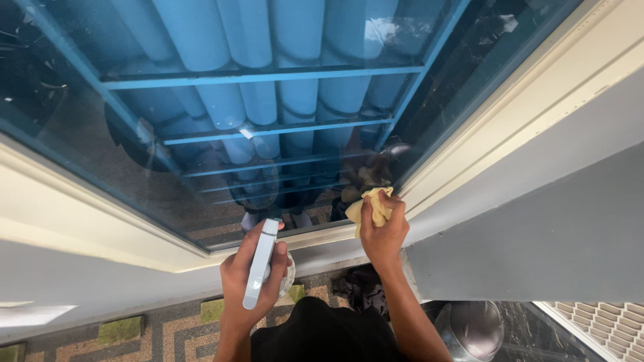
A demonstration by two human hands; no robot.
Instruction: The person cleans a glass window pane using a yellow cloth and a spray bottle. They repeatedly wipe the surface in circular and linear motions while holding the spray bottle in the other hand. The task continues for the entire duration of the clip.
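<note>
My left hand grips a pale blue spray bottle, its head pointing up at the bottom edge of a glass window pane. A yellow cloth is bunched under my right hand, which presses it against the lower right corner of the glass beside the cream window frame. Blue bars and pale rolled curtains show behind the glass, along with reflections of my hands.
Grey wall runs along the right and below the frame at left. A patterned tiled floor lies below. A round metal bin and a dark cloth sit on the floor near my right arm.
</note>
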